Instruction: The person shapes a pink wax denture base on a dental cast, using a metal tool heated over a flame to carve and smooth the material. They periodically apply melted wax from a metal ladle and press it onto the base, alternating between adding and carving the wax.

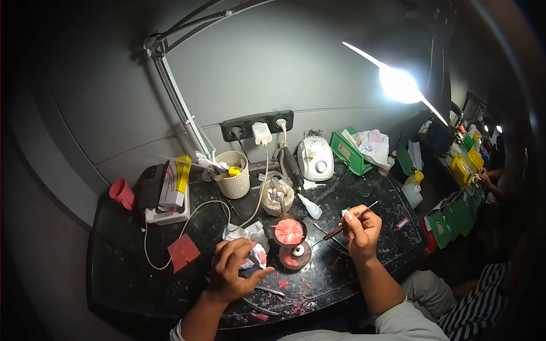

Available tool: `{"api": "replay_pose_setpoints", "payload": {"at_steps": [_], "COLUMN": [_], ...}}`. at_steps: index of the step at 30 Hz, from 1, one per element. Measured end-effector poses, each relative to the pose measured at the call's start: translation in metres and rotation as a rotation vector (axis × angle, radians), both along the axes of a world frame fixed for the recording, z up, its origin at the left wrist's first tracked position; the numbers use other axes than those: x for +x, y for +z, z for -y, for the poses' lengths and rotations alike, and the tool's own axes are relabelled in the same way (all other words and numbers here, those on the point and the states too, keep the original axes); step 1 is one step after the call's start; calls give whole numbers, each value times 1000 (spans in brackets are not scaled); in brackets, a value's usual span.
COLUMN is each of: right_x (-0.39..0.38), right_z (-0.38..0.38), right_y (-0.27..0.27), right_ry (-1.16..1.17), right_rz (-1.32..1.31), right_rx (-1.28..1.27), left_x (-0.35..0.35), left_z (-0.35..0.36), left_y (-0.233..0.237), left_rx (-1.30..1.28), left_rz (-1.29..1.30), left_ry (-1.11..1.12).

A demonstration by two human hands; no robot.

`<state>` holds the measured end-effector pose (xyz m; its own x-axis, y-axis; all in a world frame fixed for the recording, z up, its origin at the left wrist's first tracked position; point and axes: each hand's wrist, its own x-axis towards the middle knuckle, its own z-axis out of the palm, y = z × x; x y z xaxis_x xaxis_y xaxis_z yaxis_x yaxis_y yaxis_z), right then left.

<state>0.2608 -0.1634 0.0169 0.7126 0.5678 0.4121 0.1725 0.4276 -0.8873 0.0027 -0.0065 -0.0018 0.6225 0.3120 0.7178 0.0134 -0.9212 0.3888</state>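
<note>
My left hand [232, 271] is curled around a white piece with pink wax on it, which looks like a dental cast [259, 256]; the fingers partly cover it. In my right hand [364, 230] is a wax knife [334, 232] with a dark handle, its thin metal tip pointing left toward the burner. Between the hands, a round pan of pink wax [289, 232] sits above a small glass burner [296, 257]. Pink wax scraps [298, 304] lie on the black table below it. Close to my left hand are curved metal tools [264, 291].
A pink wax sheet [183, 253] and pink cup [121, 194] are on the left. Behind stand a woven holder [233, 176], a jar [277, 202], a white control unit [315, 159] and a green tray [351, 153]. A dropper bottle [310, 206] lies mid-table. Another person's hand [483, 176] shows far right.
</note>
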Motion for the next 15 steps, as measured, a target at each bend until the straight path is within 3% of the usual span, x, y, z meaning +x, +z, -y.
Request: {"api": "replay_pose_setpoints", "payload": {"at_steps": [6,15], "right_x": [-1,-4], "right_z": [4,3], "right_y": [0,-6], "right_ry": [-22,-234], "right_rz": [50,615], "right_rx": [17,-47], "left_x": [1,-8], "left_z": [5,2], "left_y": [1,4], "left_rx": [-8,-48], "left_rz": [-53,-14], "left_ry": [4,-35]}}
